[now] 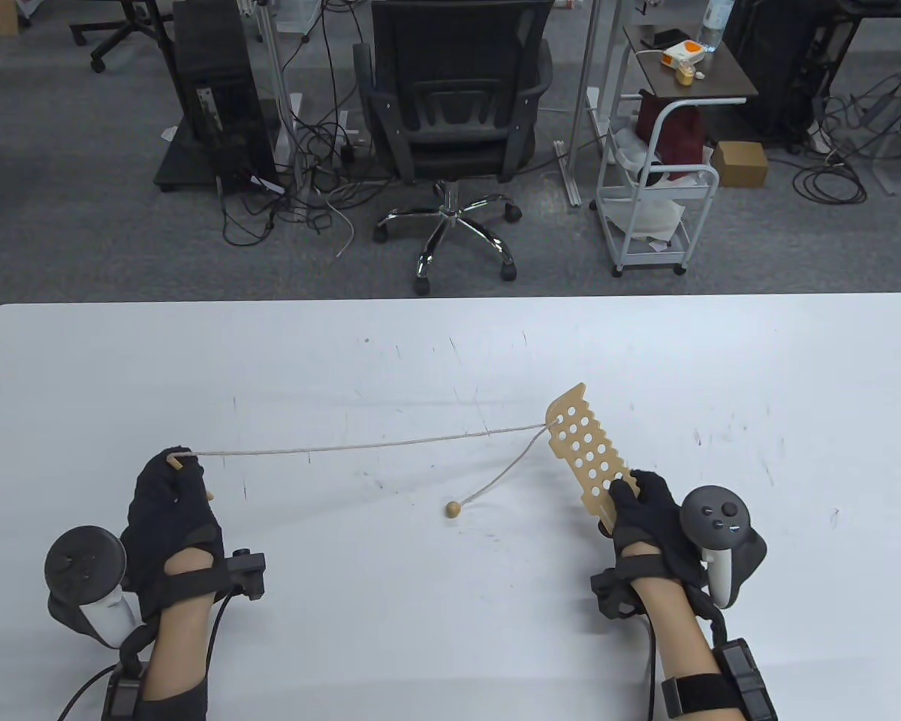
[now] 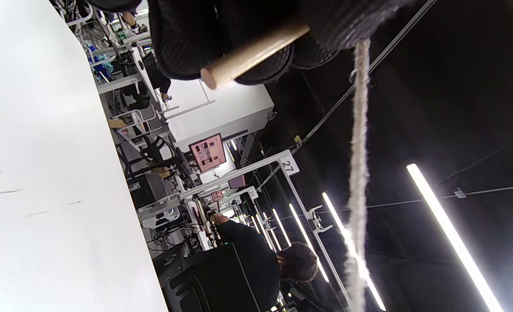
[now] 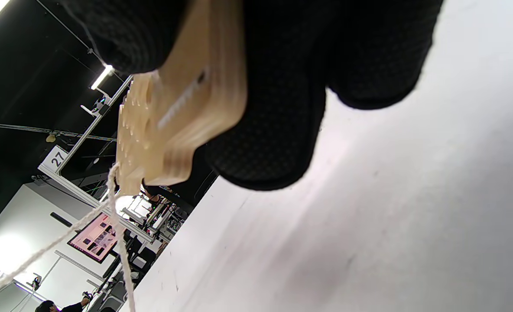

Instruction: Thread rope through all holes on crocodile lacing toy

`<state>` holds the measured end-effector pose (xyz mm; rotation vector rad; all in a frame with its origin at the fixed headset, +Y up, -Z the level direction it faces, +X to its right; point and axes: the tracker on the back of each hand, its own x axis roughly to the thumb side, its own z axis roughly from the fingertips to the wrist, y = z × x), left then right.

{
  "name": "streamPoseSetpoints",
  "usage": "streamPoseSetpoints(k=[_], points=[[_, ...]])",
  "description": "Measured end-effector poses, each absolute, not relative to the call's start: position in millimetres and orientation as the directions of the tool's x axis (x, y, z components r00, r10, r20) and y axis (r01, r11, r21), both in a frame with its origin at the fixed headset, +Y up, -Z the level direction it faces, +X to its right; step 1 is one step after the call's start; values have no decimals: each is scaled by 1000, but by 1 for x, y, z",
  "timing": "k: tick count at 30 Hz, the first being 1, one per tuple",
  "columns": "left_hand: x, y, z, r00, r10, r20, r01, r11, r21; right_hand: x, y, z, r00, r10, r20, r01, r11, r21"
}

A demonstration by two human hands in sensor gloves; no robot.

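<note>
White counter (image 1: 450,353) is carrying the work: the right hand (image 1: 646,518) is gripping the crocodile lacing toy (image 1: 587,451) by its near end, while the left hand (image 1: 169,503), far to the left, is pinching the wooden needle (image 2: 252,54) and drawing the rope (image 1: 360,444) taut through one far-end hole; the bead end (image 1: 452,508) is lying between them. Most holes are apparently standing unlaced.

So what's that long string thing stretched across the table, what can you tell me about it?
It is a pale, fuzzy rope with a wooden needle-like stick at one end and a small wooden bead at the other. The left hand grips the stick end and holds the rope taut above the table. The rope runs to the wooden crocodile board, meeting it at a hole near its far end, and a slack tail curves down to the bead resting on the table. The right hand holds the board.
</note>
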<state>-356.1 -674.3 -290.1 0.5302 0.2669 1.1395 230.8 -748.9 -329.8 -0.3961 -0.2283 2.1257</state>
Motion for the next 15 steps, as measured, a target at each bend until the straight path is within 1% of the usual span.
streamPoseSetpoints(k=[6, 9, 15], points=[[-356, -672, -289, 443, 894, 70, -767, 338, 545, 232, -749, -330, -528, 824, -203, -761, -566, -317], [-356, -673, -289, 440, 895, 70, -770, 336, 543, 233, -750, -330, -523, 828, -205, -764, -561, -319], [-351, -676, -294, 448, 893, 40, -789, 374, 487, 229, -748, -330, -524, 833, -177, -775, -552, -307]])
